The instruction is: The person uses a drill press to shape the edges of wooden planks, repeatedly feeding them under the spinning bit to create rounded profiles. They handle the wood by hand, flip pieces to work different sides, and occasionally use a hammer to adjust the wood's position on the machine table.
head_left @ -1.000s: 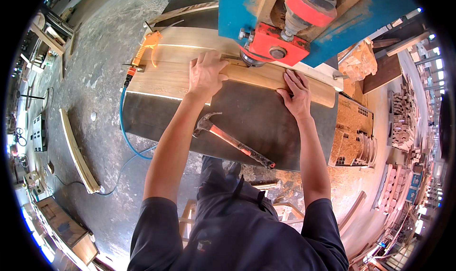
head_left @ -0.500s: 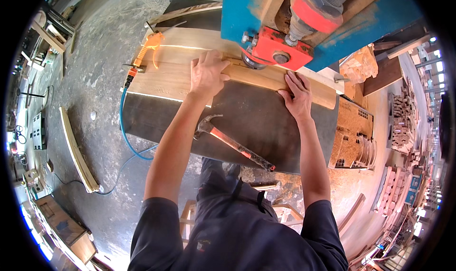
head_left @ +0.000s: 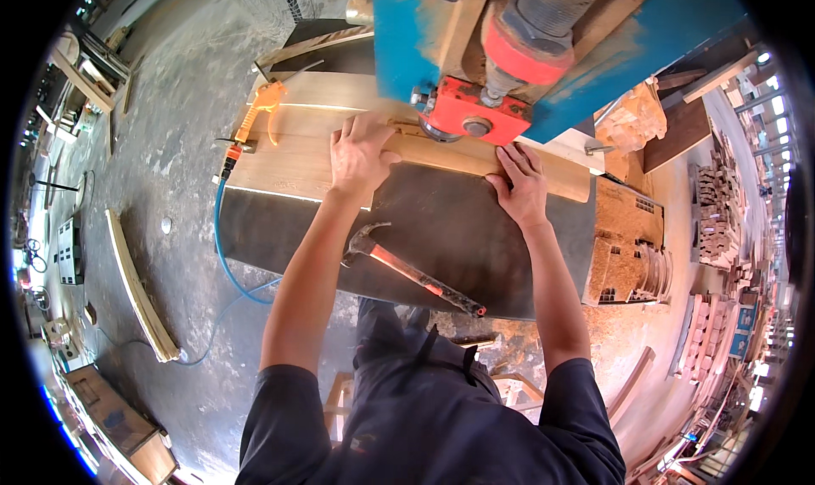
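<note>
My left hand (head_left: 358,154) curls over a pale wooden strip (head_left: 441,154) at its left part, beside the red machine head (head_left: 480,115) on a blue plate (head_left: 620,43). My right hand (head_left: 519,188) grips the strip farther right, thumb against its near edge. The strip lies along wider light boards (head_left: 289,162) on a dark worktop (head_left: 424,213). A claw hammer (head_left: 416,271) with an orange and black handle rests below, between my forearms. An orange air blow gun (head_left: 253,115) with a blue hose lies on the boards at left.
Loose long strips (head_left: 137,285) lie on the concrete floor at left, near a trailing hose. A sawdust-covered grate (head_left: 628,256) is beside the worktop at right, with stacked wood pieces (head_left: 713,205) beyond. A crumpled amber-coloured bundle (head_left: 628,115) sits behind the strip.
The view has shifted, so machine, boards and hammer sit slightly lower in the picture, the machine also farther left. Both hands stay on the strip, with little visible movement against it.
</note>
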The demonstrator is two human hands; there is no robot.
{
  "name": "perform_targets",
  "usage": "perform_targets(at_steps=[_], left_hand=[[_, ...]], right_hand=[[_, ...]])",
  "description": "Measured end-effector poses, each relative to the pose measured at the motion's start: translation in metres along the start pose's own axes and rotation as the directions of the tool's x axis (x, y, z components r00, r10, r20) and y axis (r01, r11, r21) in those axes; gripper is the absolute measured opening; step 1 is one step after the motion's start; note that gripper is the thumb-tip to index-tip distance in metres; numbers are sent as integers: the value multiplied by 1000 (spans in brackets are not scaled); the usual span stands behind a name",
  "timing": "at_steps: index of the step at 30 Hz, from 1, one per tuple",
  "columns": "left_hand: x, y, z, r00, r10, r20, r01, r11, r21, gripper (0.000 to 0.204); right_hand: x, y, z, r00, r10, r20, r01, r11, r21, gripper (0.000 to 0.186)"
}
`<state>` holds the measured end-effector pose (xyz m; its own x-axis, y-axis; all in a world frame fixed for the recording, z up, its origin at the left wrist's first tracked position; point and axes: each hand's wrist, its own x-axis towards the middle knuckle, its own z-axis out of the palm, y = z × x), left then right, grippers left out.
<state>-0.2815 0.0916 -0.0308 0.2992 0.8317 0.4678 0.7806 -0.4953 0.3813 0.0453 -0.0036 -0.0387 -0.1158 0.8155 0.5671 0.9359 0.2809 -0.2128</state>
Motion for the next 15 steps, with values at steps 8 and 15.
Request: perform_targets(at_steps=[8,15], left_hand=[[1,1,0,999,34,-2,-34,998,54,50],[0,7,-5,1000,21,11,-22,998,67,49]], right_hand=[[1,4,-1,1000,-18,-20,17,1000,-9,51],[-1,4,-3,999,-6,-40,6,1000,-1,51]])
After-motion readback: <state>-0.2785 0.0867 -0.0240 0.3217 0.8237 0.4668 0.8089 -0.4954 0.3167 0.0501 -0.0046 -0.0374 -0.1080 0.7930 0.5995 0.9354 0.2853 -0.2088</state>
